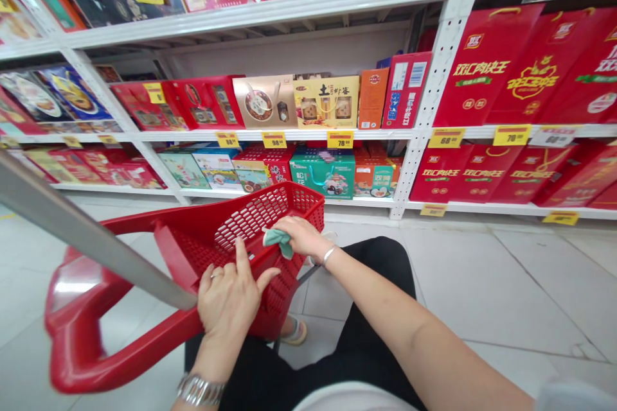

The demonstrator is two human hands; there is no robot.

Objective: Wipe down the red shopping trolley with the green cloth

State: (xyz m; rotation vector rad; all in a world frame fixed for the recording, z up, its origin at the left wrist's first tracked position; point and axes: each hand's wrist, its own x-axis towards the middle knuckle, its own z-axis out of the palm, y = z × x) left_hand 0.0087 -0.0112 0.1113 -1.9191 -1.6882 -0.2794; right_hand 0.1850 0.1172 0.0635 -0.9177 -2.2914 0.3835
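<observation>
A red plastic shopping basket [250,250] with a mesh wall stands in front of me, tilted on its wheeled frame. My right hand [301,236] rests on its far inner wall and pinches a crumpled teal cloth [278,241] against the plastic. My left hand [231,305] lies on the near rim with its fingers spread, touching the basket and holding nothing. A ring shows on one left finger, a metal watch on that wrist, and a thin bangle on my right wrist.
A grey metal pull handle [81,237] crosses the left side above the basket's red plastic grip [72,334]. White metal shelves [289,135] ahead hold boxed red gift packs and yellow price tags. Below lie a tiled floor [506,282] and my sandalled foot [295,332].
</observation>
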